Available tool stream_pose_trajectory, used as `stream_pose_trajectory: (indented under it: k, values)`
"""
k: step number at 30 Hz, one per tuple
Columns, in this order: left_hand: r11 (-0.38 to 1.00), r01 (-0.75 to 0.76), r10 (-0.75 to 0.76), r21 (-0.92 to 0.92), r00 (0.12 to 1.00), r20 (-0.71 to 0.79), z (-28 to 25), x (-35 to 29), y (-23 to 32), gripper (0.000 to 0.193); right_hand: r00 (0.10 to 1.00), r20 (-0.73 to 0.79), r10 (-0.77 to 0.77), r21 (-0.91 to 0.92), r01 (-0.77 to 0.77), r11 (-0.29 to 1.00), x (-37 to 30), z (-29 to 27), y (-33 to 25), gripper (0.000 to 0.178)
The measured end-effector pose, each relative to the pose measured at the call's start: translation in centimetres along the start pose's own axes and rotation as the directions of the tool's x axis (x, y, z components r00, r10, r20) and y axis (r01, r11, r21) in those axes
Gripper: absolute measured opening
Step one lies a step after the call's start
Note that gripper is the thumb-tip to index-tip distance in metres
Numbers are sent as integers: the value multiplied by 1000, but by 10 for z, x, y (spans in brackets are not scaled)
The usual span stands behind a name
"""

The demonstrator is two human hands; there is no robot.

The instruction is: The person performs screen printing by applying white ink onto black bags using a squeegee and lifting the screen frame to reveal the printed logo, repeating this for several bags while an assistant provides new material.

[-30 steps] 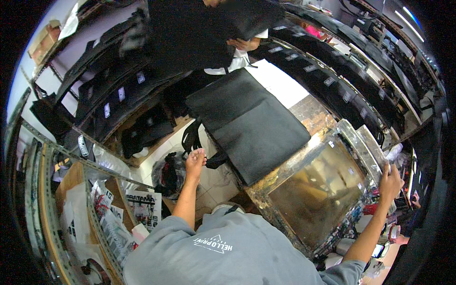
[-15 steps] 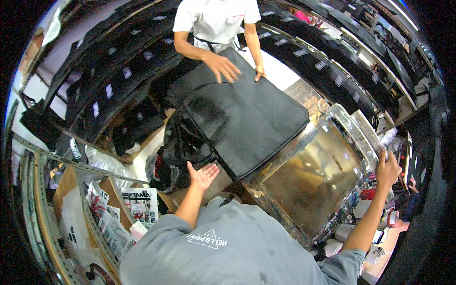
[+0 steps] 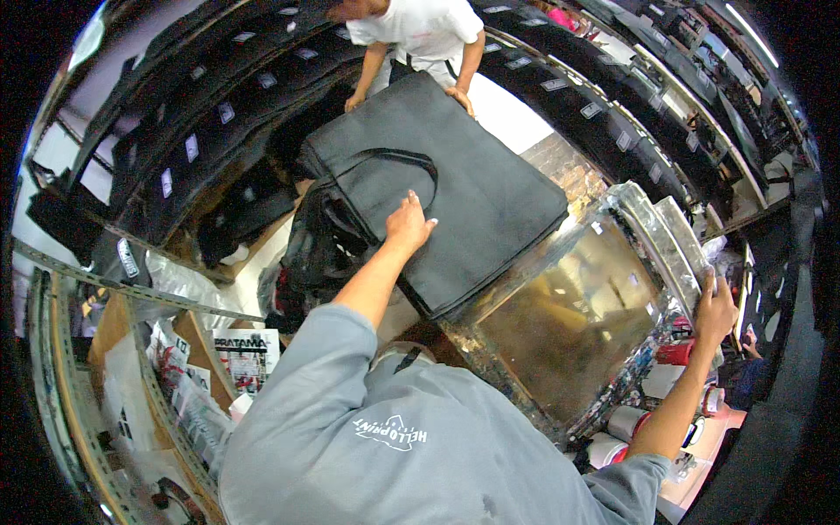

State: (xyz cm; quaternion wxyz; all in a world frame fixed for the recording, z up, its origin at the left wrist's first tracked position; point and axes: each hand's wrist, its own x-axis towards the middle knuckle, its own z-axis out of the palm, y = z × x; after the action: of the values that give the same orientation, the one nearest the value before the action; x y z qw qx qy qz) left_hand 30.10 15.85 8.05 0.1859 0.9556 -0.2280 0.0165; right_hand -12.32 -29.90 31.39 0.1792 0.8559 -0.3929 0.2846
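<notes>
1. Bag, black and flat, lies in the head view just off centre toward 12 o'clock, a strap looped over its 10 o'clock side.
2. Left hand, over the bag's near part beside that strap, points toward 12 o'clock, thumb spread from the fingers, nothing seen in it; whether it touches the bag, I cannot tell.
3. Right hand, at 3 o'clock, has its fingers closed on the outer edge of a brown-panelled frame, which lies toward 4 o'clock, just beside the bag.
4. Co-worker in white stands at 12 o'clock, both hands at the bag's far edges.
5. Cans stand toward 4 o'clock, beyond the frame; black stacks lie at 10 and 2 o'clock.
</notes>
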Motion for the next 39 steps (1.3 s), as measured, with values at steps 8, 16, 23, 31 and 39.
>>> stream_pose_trajectory:
  k: [8, 16, 23, 31, 39]
  values:
    - [917, 153, -205, -368, 973, -107, 24, 0, -28, 29, 983, 159, 87, -86, -74, 994, -3, -14, -17, 59]
    - [-776, 193, -568, -601, 200, 798, 21, -149, -155, 42, 996, 81, 39, -1, -39, 999, -5, -22, -33, 57]
    - [217, 754, -547, -620, 620, 563, 6, -171, -39, 94, 999, 22, 34, 13, -35, 999, -4, -17, -31, 53]
    - [102, 748, -713, -655, 514, 476, 116, -118, -12, 122, 978, 190, 91, -89, -75, 993, -4, -3, -17, 67]
    - [219, 811, -841, -542, 438, 316, 96, -108, 15, 91, 983, 165, 75, -15, -74, 997, -3, -10, -14, 61]
